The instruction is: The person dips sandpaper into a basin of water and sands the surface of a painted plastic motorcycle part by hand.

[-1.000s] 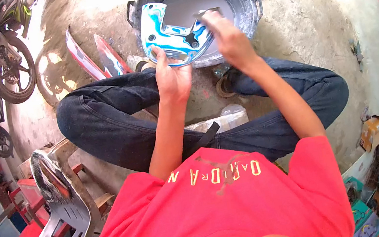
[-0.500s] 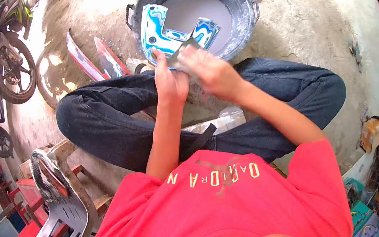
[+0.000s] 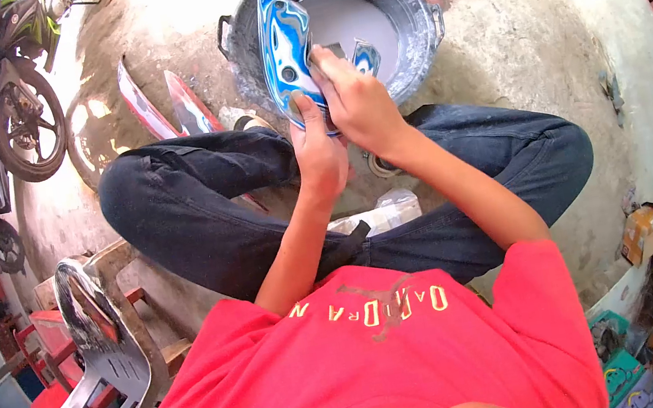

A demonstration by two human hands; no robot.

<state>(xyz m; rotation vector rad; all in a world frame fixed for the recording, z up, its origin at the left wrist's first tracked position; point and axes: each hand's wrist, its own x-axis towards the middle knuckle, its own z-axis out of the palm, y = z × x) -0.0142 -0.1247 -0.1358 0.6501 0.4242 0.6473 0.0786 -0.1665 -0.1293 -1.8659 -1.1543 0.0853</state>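
A blue, white and grey patterned panel [image 3: 286, 42] is tilted over the near left part of a round black tub [image 3: 407, 3] that holds whitish liquid. My left hand [image 3: 319, 154] grips the panel's lower edge, thumb on top. My right hand [image 3: 362, 104] lies across the panel's middle, fingers pressed together, with a small dark sheet [image 3: 336, 49] partly showing at the fingertips. The panel's right arm shows beyond these fingers, and its middle is hidden beneath them.
Red and white curved pieces [image 3: 191, 106] lie on the floor left of the tub. Motorcycles [image 3: 26, 115] stand at far left, a grey plastic chair [image 3: 112, 357] at lower left. A cardboard box [image 3: 647, 232] sits at right.
The panel has turned and tilted, its left part now standing more upright. My right hand has swept from the panel's right arm down across its lower edge, then up to its middle.
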